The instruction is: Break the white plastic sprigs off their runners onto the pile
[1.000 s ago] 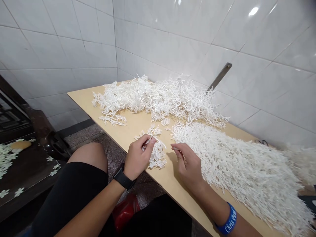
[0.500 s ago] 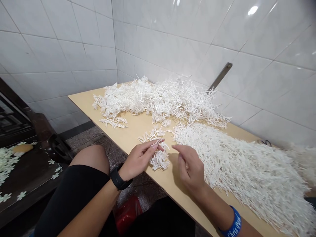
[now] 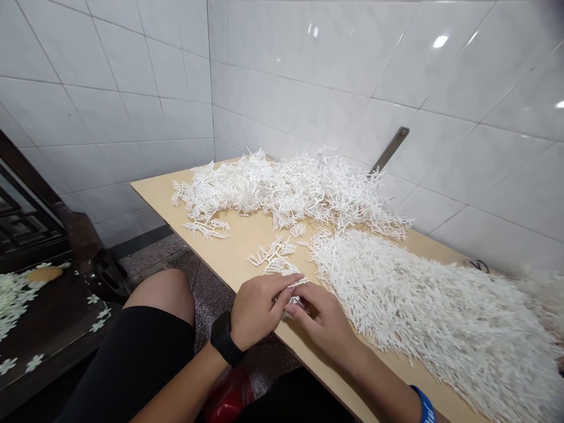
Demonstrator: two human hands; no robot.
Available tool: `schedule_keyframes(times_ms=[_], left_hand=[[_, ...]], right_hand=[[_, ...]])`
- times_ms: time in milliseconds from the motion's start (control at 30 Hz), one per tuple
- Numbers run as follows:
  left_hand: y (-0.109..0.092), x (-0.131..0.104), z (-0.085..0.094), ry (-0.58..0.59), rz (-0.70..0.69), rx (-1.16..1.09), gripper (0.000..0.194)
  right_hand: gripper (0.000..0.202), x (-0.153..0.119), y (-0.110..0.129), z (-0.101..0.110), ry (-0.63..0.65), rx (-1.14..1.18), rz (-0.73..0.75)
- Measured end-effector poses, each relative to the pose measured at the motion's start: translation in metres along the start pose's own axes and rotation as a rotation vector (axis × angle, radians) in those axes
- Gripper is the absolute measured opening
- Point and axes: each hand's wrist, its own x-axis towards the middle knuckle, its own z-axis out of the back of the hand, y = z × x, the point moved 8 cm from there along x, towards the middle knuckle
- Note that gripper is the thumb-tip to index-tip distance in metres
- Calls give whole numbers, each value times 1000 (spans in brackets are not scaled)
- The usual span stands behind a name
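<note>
One table [image 3: 165, 191]: carrying a tangled pile [image 3: 282, 183] and a flatter pile [image 3: 432, 299].
Hands: left hand [image 3: 259, 306] and right hand [image 3: 331, 322] are meeting, where earlier they were apart.
Grip: left is pinching a thin sprig [image 3: 301, 282], nearly closed; right is curling beside it, its hold unclear.
Sprig: sitting between the hands; steadying its stem is probably preventing snaps.

Glossy tiled wall [image 3: 308, 76]; smooth, matt, wood-look board [image 3: 240, 238].

Two bare hands, fingertips close together.
Left hand [image 3: 259, 308] pinches; right hand [image 3: 328, 320] curls its thumb and fingers inward.
</note>
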Motion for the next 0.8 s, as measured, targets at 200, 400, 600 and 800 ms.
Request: schedule_keyframes(times_ms=[200,400,600,800], left_hand=[[-3,-2,-2,-77,-67,115,34],[1,-2,0,-58,-16,135,33],[4,0,1,-43,0,132,31],[4,0,-2,-22,15,161,30]], right_hand=[[13,-1,3,1,-1,63,48],[14,-3,6,5,-20,103,132],[22,-3,5,5,7,100,112],[29,-1,2,10,-4,123,63]])
